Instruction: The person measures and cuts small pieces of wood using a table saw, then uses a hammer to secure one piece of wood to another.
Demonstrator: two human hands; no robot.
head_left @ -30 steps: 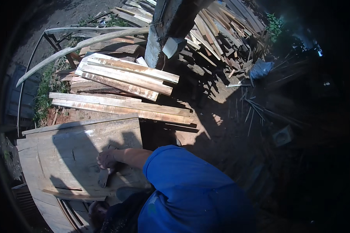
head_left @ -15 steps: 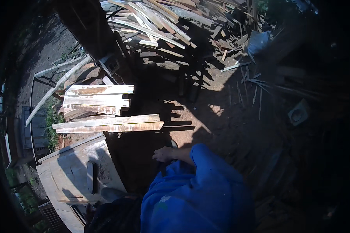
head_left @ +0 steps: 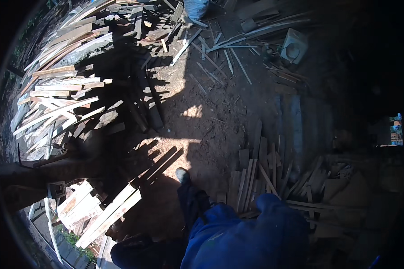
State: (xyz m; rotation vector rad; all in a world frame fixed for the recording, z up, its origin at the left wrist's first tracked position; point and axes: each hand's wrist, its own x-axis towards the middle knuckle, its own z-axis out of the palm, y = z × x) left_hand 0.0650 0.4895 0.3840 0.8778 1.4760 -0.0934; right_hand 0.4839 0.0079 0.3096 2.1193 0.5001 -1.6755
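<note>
View turned right, planks (head_left: 110, 217) now lower-left; shoe (head_left: 182, 175) ahead

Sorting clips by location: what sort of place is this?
Probably a small woodworking yard, partly shaded: a sunlit heap of wood offcuts at the upper left, more loose boards in shade at the lower right, and bare dirt ground between.

Hard sunlight at left; pale, straight-edged wooden planks (head_left: 111, 215) bleached near white. Brown earth floor (head_left: 229, 127) mostly shaded, sharp-edged sunlit patches mid-frame. Right side nearly black. Fisheye rim dark.
</note>
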